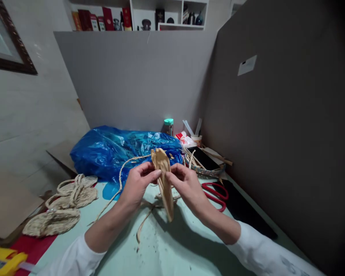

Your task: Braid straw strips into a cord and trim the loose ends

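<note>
A dried corn husk (166,191), tan and lengthwise folded, hangs upright above the table between both hands. On its left edge, the thumb and fingers of my left hand (136,184) pinch it near the upper part. My right hand (188,186) pinches the opposite edge at about the same height. Behind my left wrist runs a thin twisted husk cord (120,178). Below the hands, loose husk strips (143,224) lie on the pale green tabletop (161,255). To the right of my right hand rest scissors with red handles (224,192), their blades mostly hidden.
A blue plastic bag (103,153) fills the back left. Woven straw sandals (53,222) lie at left, near a yellow tool (5,260). A phone (204,158) rests on a basket (208,174) at back right. Grey panels (138,80) border the table.
</note>
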Demonstrator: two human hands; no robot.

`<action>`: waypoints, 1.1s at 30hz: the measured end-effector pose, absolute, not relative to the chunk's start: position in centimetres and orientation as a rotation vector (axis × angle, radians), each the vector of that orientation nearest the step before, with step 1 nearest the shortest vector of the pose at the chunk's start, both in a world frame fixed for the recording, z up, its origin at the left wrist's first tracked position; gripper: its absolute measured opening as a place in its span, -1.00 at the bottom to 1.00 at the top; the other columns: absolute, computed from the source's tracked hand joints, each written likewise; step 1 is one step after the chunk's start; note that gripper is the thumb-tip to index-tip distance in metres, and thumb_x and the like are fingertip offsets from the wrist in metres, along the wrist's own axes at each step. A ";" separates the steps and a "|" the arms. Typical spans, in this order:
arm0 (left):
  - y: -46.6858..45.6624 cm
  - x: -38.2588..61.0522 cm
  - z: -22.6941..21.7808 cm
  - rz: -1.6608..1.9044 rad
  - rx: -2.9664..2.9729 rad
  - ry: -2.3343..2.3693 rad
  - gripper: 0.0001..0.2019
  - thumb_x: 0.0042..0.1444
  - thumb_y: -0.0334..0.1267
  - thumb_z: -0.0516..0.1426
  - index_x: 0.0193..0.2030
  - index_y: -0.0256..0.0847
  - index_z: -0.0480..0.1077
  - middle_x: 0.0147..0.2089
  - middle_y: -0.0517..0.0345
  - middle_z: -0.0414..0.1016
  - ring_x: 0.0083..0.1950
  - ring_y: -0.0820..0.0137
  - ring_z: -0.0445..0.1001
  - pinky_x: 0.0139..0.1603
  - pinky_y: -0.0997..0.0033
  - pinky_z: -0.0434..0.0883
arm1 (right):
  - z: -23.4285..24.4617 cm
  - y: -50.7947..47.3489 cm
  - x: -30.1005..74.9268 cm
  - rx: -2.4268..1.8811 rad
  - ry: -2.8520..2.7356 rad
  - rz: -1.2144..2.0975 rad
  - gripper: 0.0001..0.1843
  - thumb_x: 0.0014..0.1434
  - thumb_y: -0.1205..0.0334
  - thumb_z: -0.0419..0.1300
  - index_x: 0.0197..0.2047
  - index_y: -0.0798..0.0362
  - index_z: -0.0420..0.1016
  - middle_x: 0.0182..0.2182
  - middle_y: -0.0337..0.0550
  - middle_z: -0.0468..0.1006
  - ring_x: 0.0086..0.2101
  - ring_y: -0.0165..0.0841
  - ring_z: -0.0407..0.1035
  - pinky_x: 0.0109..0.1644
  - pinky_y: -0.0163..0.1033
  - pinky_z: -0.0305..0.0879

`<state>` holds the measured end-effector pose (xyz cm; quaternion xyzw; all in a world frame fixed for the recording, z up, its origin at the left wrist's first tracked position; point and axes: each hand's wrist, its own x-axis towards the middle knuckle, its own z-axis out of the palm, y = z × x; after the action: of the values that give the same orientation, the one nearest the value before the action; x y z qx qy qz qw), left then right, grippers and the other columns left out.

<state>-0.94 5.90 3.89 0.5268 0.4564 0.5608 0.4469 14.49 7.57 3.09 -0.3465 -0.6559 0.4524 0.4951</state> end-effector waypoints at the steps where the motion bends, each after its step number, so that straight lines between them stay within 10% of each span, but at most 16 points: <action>1: 6.1 -1.0 3.8 1.368 1.298 1.127 -0.79 -0.07 -0.16 0.28 -0.31 -0.23 0.50 -0.29 0.09 0.55 -0.27 0.34 0.44 -0.23 0.38 0.37 | 2.7 7.8 14.7 -0.840 -1.541 1.111 -0.80 0.13 0.12 0.20 -0.40 0.08 0.43 -0.48 -0.26 0.44 -0.42 -0.40 0.29 -0.32 -0.31 0.21; 33: 7.8 -0.8 1.9 1.129 1.127 0.971 -0.75 0.02 -0.23 0.28 -0.13 -0.21 0.53 -0.10 0.08 0.60 -0.13 0.33 0.54 -0.08 0.40 0.41 | -0.4 9.5 15.5 -0.728 -1.374 1.493 -0.75 0.10 0.16 0.26 -0.18 0.12 0.49 -0.23 -0.14 0.55 -0.23 -0.33 0.40 -0.13 -0.26 0.28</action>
<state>-0.80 7.80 1.87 0.4852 0.4181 0.4858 0.5948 15.53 9.52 -0.40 -0.2977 -0.5615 0.6100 0.4734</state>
